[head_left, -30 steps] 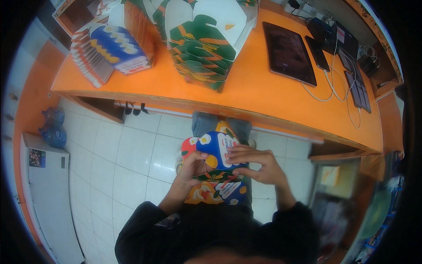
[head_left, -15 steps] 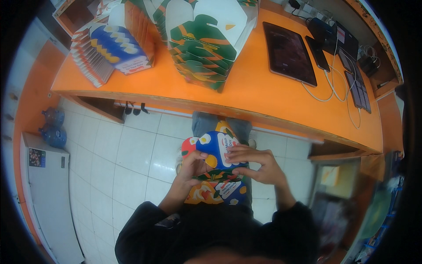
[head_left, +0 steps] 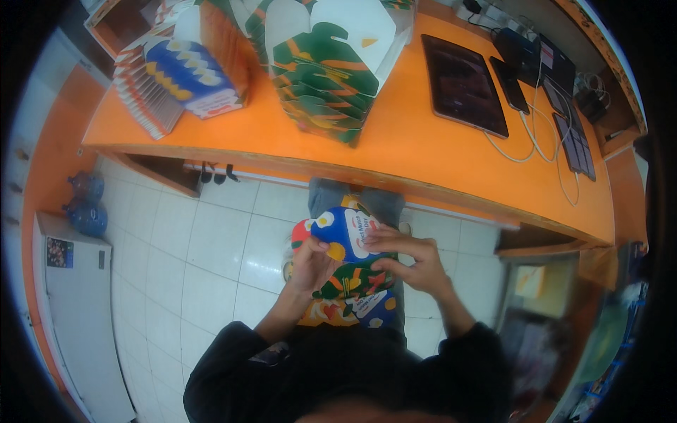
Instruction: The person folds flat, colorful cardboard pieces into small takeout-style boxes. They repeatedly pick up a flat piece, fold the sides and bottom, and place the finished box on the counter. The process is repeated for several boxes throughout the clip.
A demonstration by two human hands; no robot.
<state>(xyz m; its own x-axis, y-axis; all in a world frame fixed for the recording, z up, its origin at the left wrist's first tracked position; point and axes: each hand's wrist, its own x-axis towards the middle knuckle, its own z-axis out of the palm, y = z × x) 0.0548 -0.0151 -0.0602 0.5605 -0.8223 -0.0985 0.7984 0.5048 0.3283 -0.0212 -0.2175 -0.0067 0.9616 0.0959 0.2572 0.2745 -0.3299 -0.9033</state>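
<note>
Blue-and-green printed carton [head_left: 342, 233] held over the lap, short of the counter's [head_left: 402, 120] front edge. Left hand [head_left: 309, 266] clamped on its left side, thumb on blue panel; right hand [head_left: 422, 262], fingers and thumb clamped on its right. Beyond: green carton stack [head_left: 324, 84] near front edge, blue carton stack [head_left: 194, 74] toward front-left corner.

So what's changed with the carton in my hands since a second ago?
Its blue panel has shifted slightly away from you, baring more of the green panel below. Your left hand and right hand keep hold. The green boxes and tablet on the table haven't moved.
</note>
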